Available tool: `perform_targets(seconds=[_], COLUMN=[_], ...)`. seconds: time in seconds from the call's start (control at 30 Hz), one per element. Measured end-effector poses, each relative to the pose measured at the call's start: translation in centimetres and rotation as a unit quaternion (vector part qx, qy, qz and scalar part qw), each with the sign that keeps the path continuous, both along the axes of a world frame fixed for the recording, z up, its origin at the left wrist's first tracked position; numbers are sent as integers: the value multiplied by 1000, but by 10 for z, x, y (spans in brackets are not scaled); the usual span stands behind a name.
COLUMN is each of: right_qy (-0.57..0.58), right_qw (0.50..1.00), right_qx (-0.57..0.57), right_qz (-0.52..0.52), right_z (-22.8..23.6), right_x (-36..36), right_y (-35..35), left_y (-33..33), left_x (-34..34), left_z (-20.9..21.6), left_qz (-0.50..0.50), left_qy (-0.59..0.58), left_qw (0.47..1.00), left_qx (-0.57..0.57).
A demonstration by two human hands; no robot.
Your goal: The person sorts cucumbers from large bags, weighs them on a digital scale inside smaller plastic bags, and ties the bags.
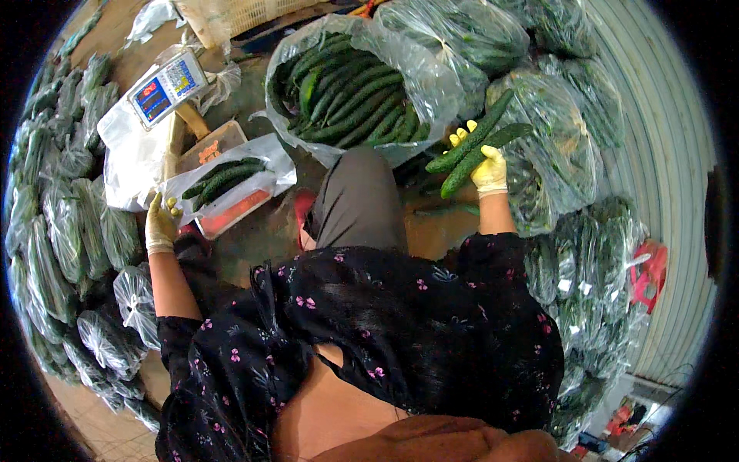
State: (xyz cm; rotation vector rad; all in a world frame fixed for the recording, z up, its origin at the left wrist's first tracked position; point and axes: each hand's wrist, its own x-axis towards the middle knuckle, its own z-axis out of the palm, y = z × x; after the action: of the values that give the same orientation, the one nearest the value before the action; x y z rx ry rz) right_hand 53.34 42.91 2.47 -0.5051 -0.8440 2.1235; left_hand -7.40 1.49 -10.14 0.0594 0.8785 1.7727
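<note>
My right hand [489,171], in a pale yellow glove, is closed around two long green cucumbers [471,146] at the right, above some filled bags. At the left, my gloved left hand [160,223] pinches the near left edge of a clear plastic bag [279,160]. Several cucumbers [225,182] lie in that bag, which rests over a weighing scale with a red-topped plate [235,214]. The scale's display head [169,88] is tilted behind it. Between my hands, beyond my knee, stands a big open plastic sack [431,100] full of cucumbers [346,92].
Bagged cucumbers [65,223] are piled along the left. More tied bags [546,131] fill the right side, against a corrugated wall [654,115]. White plastic bags [138,162] lie next to the scale. A cream crate [231,19] stands at the back.
</note>
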Motion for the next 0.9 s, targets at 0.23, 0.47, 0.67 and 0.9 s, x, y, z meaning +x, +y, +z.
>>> perform_targets(seconds=[0.23,0.47,0.67,0.9], right_qy=[-113,-442,-820,-561], right_qw=[957,837,555,666], right_qx=[-218,-253,139,489], right_qz=[-154,-199,-2,-58], right_z=[-98,-182,-128,8], right_x=[59,56,53,-118], right_y=[-14,-13,45,9], left_y=[-12,-19,-18,4], left_x=[-13,-3,3,35], left_z=[-15,-19,-7,29], left_qz=[-42,77,97,132], left_qy=[50,61,45,35], left_qw=[998,995,994,990], left_qx=[-16,18,37,-42])
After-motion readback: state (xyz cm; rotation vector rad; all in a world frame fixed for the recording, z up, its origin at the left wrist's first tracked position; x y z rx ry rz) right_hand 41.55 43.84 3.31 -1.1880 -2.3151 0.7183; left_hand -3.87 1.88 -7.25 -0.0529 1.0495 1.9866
